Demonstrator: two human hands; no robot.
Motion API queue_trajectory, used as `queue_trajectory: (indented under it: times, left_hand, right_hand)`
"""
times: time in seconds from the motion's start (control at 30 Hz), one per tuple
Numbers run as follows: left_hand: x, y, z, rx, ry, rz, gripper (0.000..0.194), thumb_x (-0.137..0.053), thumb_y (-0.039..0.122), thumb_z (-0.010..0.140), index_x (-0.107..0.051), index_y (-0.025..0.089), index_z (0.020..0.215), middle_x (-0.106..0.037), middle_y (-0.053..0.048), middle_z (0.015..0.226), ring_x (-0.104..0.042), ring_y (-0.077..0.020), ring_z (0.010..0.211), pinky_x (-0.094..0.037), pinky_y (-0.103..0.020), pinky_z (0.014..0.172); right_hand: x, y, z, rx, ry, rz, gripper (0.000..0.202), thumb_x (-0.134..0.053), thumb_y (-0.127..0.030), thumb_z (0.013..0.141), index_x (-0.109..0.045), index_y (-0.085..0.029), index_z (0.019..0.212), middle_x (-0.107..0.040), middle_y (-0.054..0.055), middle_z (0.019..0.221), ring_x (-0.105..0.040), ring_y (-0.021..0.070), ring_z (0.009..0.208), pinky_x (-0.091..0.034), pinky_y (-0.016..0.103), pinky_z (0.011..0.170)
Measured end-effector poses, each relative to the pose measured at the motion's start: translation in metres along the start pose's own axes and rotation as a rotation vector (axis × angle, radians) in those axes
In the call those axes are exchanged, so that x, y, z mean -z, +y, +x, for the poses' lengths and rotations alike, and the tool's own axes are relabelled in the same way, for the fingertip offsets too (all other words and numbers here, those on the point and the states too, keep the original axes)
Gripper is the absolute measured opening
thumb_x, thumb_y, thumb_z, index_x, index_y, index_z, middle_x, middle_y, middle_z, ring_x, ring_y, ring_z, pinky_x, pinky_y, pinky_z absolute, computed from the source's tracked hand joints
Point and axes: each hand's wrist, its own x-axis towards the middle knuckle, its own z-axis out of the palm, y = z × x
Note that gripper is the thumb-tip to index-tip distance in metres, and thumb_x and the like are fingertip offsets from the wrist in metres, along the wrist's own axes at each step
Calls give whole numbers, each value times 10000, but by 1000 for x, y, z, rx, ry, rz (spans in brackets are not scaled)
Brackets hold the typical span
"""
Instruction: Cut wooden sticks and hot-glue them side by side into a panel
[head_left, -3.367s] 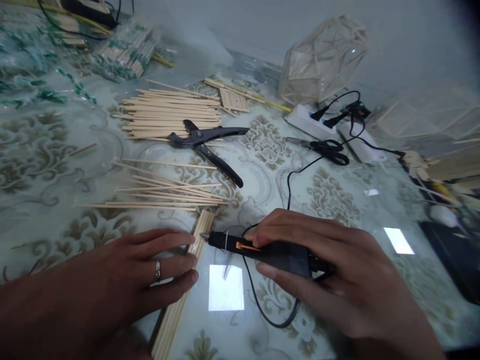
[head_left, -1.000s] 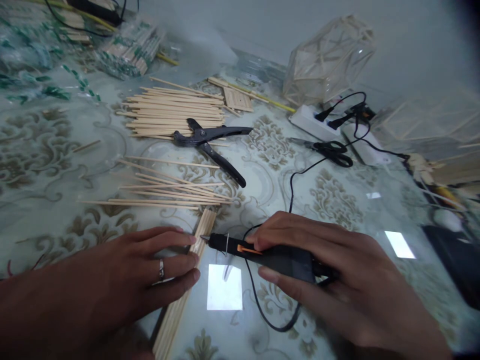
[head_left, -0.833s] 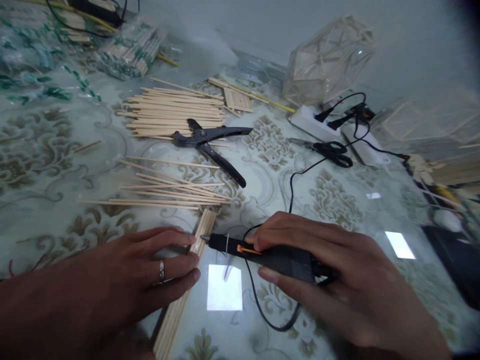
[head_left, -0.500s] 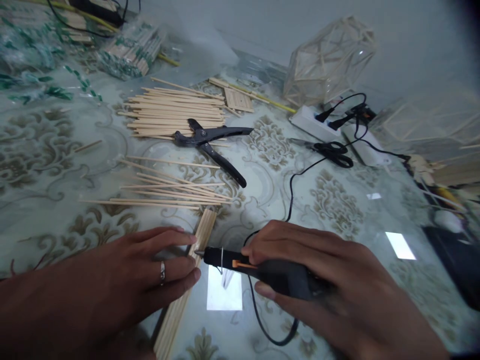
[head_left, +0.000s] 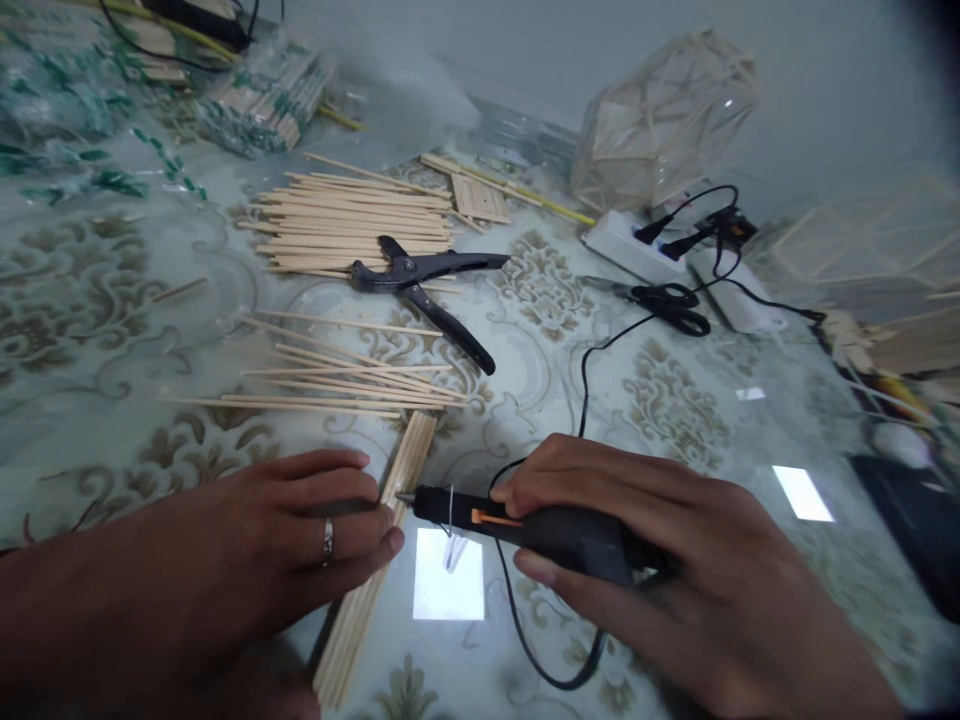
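A narrow row of pale wooden sticks (head_left: 364, 610) lies side by side, slanting up from the bottom edge. My left hand (head_left: 315, 530), with a ring on one finger, grips this row, its fingertips bent over the upper part. My right hand (head_left: 637, 560) is wrapped around a black hot glue gun (head_left: 555, 540) with an orange trigger-side piece. The gun's metal nozzle points left and meets, or nearly meets, the sticks beside my left fingertips. A black cord (head_left: 517, 620) loops below the gun.
Ahead lie loose thin sticks (head_left: 352, 385), a larger stick pile (head_left: 352, 220) and black-handled cutters (head_left: 420, 275). Scissors (head_left: 660, 300) rest near a white power strip (head_left: 634, 245). Stick-frame models (head_left: 667, 120) stand at the back right; bagged sticks (head_left: 266, 95) lie back left.
The glue gun's nozzle has shifted slightly up and right along the stick row. My left fingers have moved a little, keeping contact with the sticks.
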Motion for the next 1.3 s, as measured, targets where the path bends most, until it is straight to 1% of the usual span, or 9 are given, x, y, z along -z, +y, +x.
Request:
queue_trajectory:
  times: [0.1, 0.17, 0.3, 0.4, 0.63, 0.83, 1.0, 1.17, 1.3]
  left_hand:
    - [1, 0, 3, -39, -15, 20, 549, -753, 405, 894, -553, 215, 1368, -703, -56, 1439, -616, -286, 1319, -409, -415, 1245]
    - [4, 1, 7, -42, 7, 33, 468, -758, 415, 895, -587, 224, 1286, -718, -41, 1415, -633, -270, 1285, -415, -382, 1225]
    - [9, 4, 14, -50, 37, 57, 292, -718, 424, 901, -625, 227, 1096, -774, -17, 1286, -687, -234, 1130, -451, -323, 1162]
    - [10, 5, 16, -61, 38, 77, 275, -705, 415, 912, -626, 223, 1093, -785, -11, 1260, -698, -222, 1087, -456, -308, 1150]
    - [9, 4, 17, -50, 46, 77, 244, -674, 406, 943, -634, 227, 1104, -776, -17, 1283, -694, -231, 1128, -443, -324, 1170]
    - [7, 2, 14, -43, 48, 44, 335, -734, 435, 901, -628, 233, 1145, -774, -16, 1301, -687, -246, 1163, -458, -347, 1164]
    - [4, 2, 10, -41, 37, 38, 381, -751, 400, 877, -634, 226, 1195, -762, -29, 1318, -674, -253, 1190, -463, -357, 1171]
    - [2, -1, 7, -52, -2, 15, 420, -688, 431, 901, -644, 212, 1256, -753, -42, 1317, -659, -259, 1219, -413, -370, 1239]
    - [-1, -2, 4, -31, -6, 24, 564, -685, 415, 904, -588, 169, 1402, -717, -73, 1403, -615, -286, 1319, -352, -408, 1299]
  right_hand:
    - [0, -1, 0, -10, 4, -8, 215, -688, -162, 974, -622, -275, 1144, -801, 35, 1066, -771, 214, 965, -603, 283, 729]
    - [0, -1, -1, -18, 3, -15, 228, -693, -161, 972, -619, -283, 1151, -799, 33, 1075, -771, 215, 975, -605, 280, 728]
    - [0, -1, -2, -35, 5, -19, 251, -699, -177, 971, -618, -299, 1175, -794, 24, 1072, -775, 213, 977, -611, 277, 731]
    - [0, 0, -1, -39, 4, -26, 249, -699, -189, 972, -618, -305, 1177, -793, 23, 1072, -777, 218, 981, -611, 281, 726]
    - [0, 0, 1, -38, 5, -31, 253, -687, -180, 976, -604, -306, 1179, -791, 20, 1050, -780, 221, 967, -602, 291, 710]
    - [0, 0, 0, -47, 13, -39, 253, -695, -174, 972, -608, -307, 1169, -789, 19, 1066, -779, 213, 957, -600, 288, 716]
    - [-2, 1, 0, -47, 15, -31, 211, -679, -196, 992, -613, -308, 1159, -786, 19, 1048, -778, 209, 929, -594, 294, 697]
    - [-2, 4, 1, -62, 13, 3, 222, -703, -199, 981, -626, -305, 1162, -786, 14, 1059, -780, 194, 919, -591, 289, 724]
    - [-1, 7, 5, -46, 9, 9, 178, -696, -218, 995, -632, -294, 1143, -791, -2, 1034, -780, 167, 904, -588, 259, 753]
